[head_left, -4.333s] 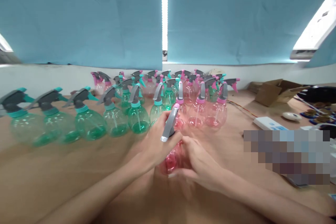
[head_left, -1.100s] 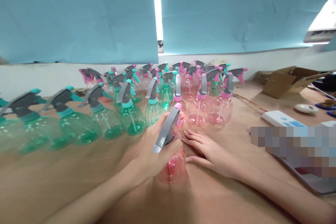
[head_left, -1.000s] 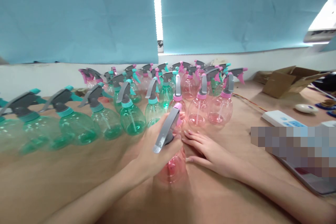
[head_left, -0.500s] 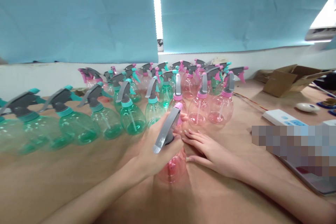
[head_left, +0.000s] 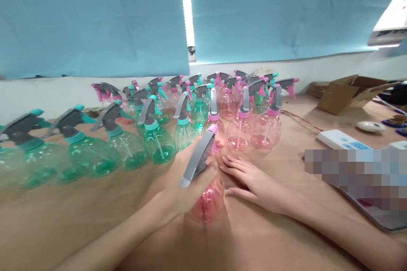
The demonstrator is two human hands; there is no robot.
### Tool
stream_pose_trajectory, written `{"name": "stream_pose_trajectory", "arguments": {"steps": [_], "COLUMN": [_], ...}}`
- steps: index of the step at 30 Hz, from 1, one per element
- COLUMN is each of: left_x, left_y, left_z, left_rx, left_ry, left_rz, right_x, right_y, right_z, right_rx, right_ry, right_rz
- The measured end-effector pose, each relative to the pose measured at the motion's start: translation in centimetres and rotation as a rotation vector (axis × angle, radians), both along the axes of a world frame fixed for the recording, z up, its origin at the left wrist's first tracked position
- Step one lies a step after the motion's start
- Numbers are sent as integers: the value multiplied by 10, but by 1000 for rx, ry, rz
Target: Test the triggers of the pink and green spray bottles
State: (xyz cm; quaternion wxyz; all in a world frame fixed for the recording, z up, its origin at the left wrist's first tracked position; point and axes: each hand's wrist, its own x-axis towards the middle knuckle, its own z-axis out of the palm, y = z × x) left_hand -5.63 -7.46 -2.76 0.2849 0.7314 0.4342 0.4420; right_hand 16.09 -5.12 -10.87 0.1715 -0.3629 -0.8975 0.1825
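Observation:
My left hand is wrapped round the neck of a pink spray bottle with a grey sprayer head and pink nozzle. The bottle stands near the middle front of the table, and its collar is hidden by my fingers. To its right my right hand lies flat on the table, fingers stretched out, holding nothing. Just beyond the hands stand several pink spray bottles, the closest a clear pink one. A green spray bottle with a turquoise collar is among several green ones at the left.
More pink and green spray bottles crowd the back of the brown table. At the right are a cardboard box, a white computer mouse, a white power strip and a blurred-out patch. Blue blinds hang behind.
The sprayer head in my left hand has tipped slightly to the left. My right hand stays flat in place. The view has shifted a little.

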Motion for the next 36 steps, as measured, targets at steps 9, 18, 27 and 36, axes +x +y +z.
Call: {"name": "stream_pose_trajectory", "arguments": {"steps": [9,18,27,36], "left_x": [7,3,1,-2], "left_y": [-3,3,4,2], "left_z": [1,-9,-12,-5], "left_rx": [53,24,39,7], "left_ry": [43,25,36,41], "left_rz": [58,40,-5,-37], "right_x": [0,0,1,1], "right_y": [0,0,0,0], "right_z": [-1,-1,0,-2], "right_rx": [10,4,-15,3], "right_ry": [12,31,9,33], "right_rz": [7,1,-2,-4]}}
